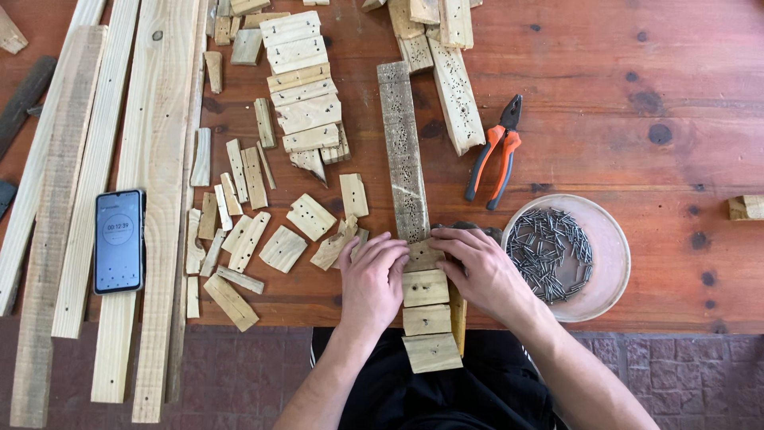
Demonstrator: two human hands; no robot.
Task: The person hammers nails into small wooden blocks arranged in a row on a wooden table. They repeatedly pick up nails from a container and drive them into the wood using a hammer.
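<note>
**Entry: small block being seated on slat assembly**

Left hand [372, 275] and right hand [477, 267] close together, fingertips pressing one small wood block [422, 255] onto the long weathered slat [403, 151], at the table's near edge. Three blocks [426, 318] already sit below it. Step judged: positioning. Next move calls for fastening; nails in dish [606, 239], pliers [496, 147] nearby.

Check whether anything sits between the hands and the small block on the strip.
Nothing visible does. The left hand and right hand both already rest their fingers on the block atop the strip, from either side.
</note>
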